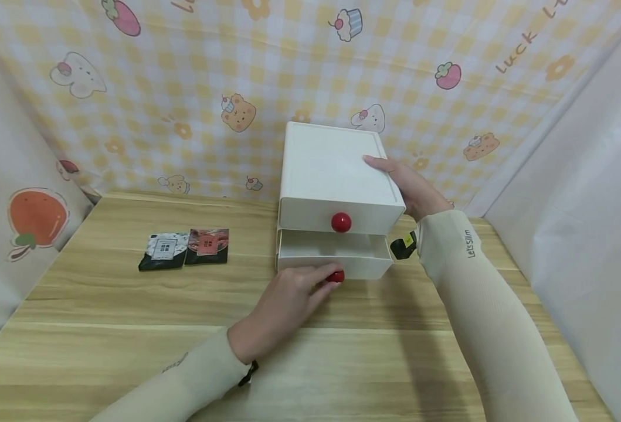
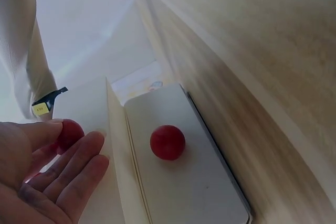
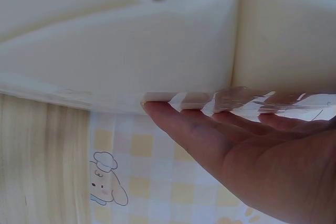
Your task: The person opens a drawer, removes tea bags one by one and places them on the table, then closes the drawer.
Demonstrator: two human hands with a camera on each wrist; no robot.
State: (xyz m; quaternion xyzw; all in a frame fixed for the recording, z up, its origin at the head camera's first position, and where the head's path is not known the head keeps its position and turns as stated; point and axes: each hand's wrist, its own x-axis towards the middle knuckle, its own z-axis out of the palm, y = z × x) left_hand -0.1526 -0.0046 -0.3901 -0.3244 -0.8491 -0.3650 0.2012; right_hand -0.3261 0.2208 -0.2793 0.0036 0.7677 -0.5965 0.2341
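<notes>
A small white two-drawer cabinet [image 1: 331, 167] stands toward the back of the wooden table. Its lower drawer [image 1: 365, 268] is partly pulled out, while the upper drawer [image 1: 310, 215] is closed. My left hand [image 1: 284, 302] pinches the round red knob [image 2: 72, 136] of the lower drawer between thumb and fingers. The upper drawer's red knob [image 2: 167, 142] is untouched. On the cabinet's right side rests my right hand [image 1: 416, 184], thumb on the top edge. The right wrist view shows its fingers [image 3: 191, 137] extended flat against the side wall.
Two small flat packets, one black and white [image 1: 165, 251] and one black and red [image 1: 207, 246], lie side by side on the table [image 1: 131, 316], left of the cabinet. A patterned cloth [image 1: 194, 70] hangs behind, with white cloth [image 1: 590, 176] on the right.
</notes>
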